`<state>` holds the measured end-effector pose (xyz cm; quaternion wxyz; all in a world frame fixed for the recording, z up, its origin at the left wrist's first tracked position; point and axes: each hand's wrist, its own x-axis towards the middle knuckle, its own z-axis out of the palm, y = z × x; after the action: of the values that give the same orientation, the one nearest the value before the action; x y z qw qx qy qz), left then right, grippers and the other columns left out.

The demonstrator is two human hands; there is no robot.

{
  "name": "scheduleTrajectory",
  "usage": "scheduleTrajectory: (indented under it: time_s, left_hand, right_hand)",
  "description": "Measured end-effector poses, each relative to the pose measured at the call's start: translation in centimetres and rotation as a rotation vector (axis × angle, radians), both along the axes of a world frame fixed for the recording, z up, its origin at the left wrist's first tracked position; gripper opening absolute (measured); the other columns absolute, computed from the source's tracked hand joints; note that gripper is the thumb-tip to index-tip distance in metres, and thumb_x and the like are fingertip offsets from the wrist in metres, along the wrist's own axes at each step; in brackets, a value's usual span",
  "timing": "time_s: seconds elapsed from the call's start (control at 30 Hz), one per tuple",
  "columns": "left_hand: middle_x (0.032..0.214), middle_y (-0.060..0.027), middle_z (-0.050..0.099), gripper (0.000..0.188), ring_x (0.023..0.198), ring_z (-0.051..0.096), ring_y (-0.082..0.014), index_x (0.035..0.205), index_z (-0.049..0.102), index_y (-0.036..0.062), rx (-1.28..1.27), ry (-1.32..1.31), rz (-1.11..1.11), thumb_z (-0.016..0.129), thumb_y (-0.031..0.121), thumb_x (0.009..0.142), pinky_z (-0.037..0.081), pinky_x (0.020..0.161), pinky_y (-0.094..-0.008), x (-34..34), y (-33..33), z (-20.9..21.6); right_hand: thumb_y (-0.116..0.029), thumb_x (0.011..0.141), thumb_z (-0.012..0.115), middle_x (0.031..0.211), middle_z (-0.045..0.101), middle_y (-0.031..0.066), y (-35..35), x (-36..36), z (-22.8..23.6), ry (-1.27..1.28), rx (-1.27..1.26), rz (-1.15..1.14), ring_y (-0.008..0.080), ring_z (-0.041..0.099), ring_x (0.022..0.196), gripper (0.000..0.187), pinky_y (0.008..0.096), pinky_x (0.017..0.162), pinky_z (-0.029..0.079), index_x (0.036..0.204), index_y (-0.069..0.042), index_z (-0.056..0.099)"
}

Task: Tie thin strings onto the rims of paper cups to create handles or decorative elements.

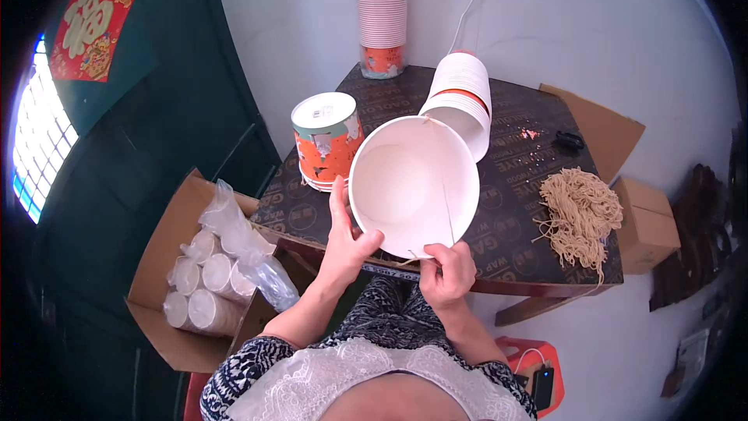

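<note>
A white-lined paper bucket (409, 179) is tilted toward me over the table's near edge, its mouth facing up at me. My left hand (344, 238) supports it at the lower left, thumb by the rim and fingers along the outer wall. A thin cord (445, 187) crosses the mouth from the top of the rim to the bottom. There my right hand (448, 273) pinches the cord against the rim, and a short end pokes out beside its fingers. An orange printed bucket (327, 144) stands upside down just left, with cord at its lower rim.
Nested white buckets (461, 97) lie behind, and a tall bucket stack (382, 19) stands at the back. A heap of beige cords (580, 218) and a small black object (569, 140) are at right. An open carton (156, 281) of wrapped buckets sits left of the table (499, 265).
</note>
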<state>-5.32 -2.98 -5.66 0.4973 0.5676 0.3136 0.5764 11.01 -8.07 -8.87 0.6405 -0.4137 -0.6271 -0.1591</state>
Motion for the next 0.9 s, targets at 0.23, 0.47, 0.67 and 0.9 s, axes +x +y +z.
scheduleTrajectory:
  time_s: [0.23, 0.47, 0.67, 0.9]
  left_hand:
    - [0.15, -0.0178, 0.028, 0.122, 0.142, 0.026, -0.0299, 0.153, 0.01, 0.0035, 0.045, -0.131, 0.015, 0.08, 0.055, 0.067, 0.023, 0.115, -0.0449, -0.9, 0.4, 1.2]
    - [0.141, -0.0215, 0.039, 0.119, 0.132, 0.042, -0.0333, 0.155, 0.002, 0.003, 0.251, 0.339, 0.434, 0.078, 0.034, 0.069, 0.038, 0.108, -0.0465, -6.5, 6.2, 7.7]
    - [0.146, -0.0257, 0.032, 0.125, 0.134, 0.039, -0.0356, 0.153, 0.007, -0.0038, 0.159, 0.27, 0.343, 0.08, 0.051, 0.067, 0.037, 0.107, -0.0461, -9.3, 9.5, 13.4]
    - [0.146, -0.0297, 0.026, 0.128, 0.138, 0.026, -0.041, 0.149, 0.014, -0.009, 0.48, 0.811, 0.876, 0.085, 0.05, 0.06, 0.029, 0.113, -0.0497, -9.7, 13.4, 17.0]
  right_hand:
    - [0.007, 0.072, 0.07, 0.081, 0.056, 0.0097, 0.9, -0.5, 0.2, 0.053, -0.064, 0.153, 0.0219, 0.056, 0.057, 0.033, 0.033, 0.05, 0.045, 0.103, -0.003, 0.063]
    - [0.009, 0.076, 0.065, 0.137, 0.052, 0.0252, 1.6, 1.8, 1.5, 0.113, -0.208, 0.309, 0.0305, 0.063, 0.106, 0.054, 0.0317, 0.074, 0.054, 0.129, 0.002, 0.052]
    - [0.004, 0.085, 0.059, 0.134, 0.054, 0.021, 2.5, 4.7, 0.8, 0.153, -0.283, 0.178, 0.0254, 0.063, 0.101, 0.031, 0.0283, 0.07, 0.053, 0.116, 0.005, 0.062]
    - [0.002, 0.089, 0.058, 0.114, 0.065, 0.0121, 3.7, 6.0, -3.5, 0.297, -0.539, 0.084, 0.0149, 0.062, 0.081, 0.02, 0.0255, 0.069, 0.051, 0.108, 0.005, 0.065]
